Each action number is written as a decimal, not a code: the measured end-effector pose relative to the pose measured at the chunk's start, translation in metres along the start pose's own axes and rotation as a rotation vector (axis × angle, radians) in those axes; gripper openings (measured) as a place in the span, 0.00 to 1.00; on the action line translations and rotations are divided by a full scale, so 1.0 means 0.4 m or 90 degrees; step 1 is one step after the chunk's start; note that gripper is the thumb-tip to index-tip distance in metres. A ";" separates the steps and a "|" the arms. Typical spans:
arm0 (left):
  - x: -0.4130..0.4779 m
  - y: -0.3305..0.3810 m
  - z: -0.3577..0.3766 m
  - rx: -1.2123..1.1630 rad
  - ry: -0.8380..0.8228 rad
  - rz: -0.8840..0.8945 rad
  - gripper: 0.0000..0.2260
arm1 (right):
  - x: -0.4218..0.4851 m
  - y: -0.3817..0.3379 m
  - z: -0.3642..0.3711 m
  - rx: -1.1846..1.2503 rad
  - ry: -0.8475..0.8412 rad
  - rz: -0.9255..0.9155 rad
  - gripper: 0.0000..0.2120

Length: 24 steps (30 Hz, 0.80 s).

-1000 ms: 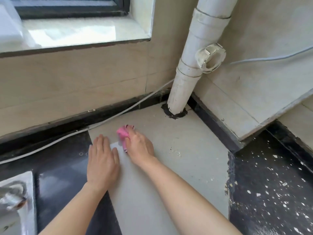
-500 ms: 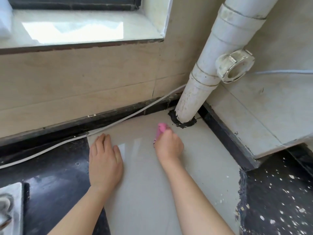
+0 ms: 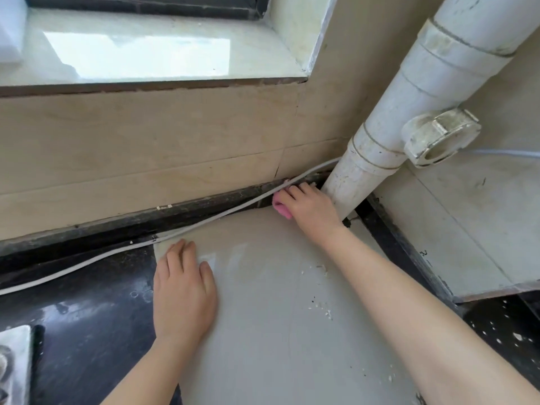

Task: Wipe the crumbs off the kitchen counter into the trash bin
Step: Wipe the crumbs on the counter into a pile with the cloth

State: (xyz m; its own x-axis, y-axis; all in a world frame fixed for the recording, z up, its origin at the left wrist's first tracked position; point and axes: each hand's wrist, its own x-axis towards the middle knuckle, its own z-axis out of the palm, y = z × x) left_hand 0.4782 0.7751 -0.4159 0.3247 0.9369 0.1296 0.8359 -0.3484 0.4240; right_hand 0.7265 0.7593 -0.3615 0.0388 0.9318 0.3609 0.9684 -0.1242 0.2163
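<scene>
My right hand [image 3: 309, 210] grips a pink cloth [image 3: 281, 205] and presses it into the back corner of the beige counter slab [image 3: 271, 331], right against the foot of the white drain pipe [image 3: 380, 159]. Only a small edge of the cloth shows beside my fingers. My left hand [image 3: 182, 290] lies flat, fingers straight, on the slab's left edge where it meets the black counter [image 3: 87, 323]. White crumbs [image 3: 321, 305] lie scattered on the slab beside my right forearm. No trash bin is in view.
A white cable [image 3: 131, 244] runs along the dark back ledge under the tiled wall. The pipe carries a capped side port [image 3: 441, 137]. A raised tiled step [image 3: 467, 229] flanks the right. More white specks lie on the black counter at right [image 3: 508, 331]. A window sill [image 3: 140, 57] is above.
My right hand has slid the pink cloth away from me and to the right, from mid-slab into the corner at the pipe's foot. My left hand has stayed flat in place.
</scene>
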 end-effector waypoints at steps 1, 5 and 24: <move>-0.001 0.000 0.001 0.003 0.002 0.002 0.21 | -0.007 0.005 0.015 0.003 -0.008 -0.010 0.21; -0.001 -0.001 0.005 0.001 0.001 -0.004 0.20 | -0.024 0.002 -0.001 0.105 -0.156 0.030 0.11; 0.000 0.005 -0.001 0.013 -0.009 0.001 0.20 | -0.042 0.063 -0.115 0.205 -0.420 0.029 0.09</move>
State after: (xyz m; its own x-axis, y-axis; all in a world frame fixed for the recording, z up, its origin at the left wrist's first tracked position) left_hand 0.4796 0.7746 -0.4147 0.3326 0.9357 0.1175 0.8444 -0.3509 0.4047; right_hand 0.7391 0.7248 -0.3202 0.1227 0.9523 -0.2793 0.9827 -0.1559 -0.0998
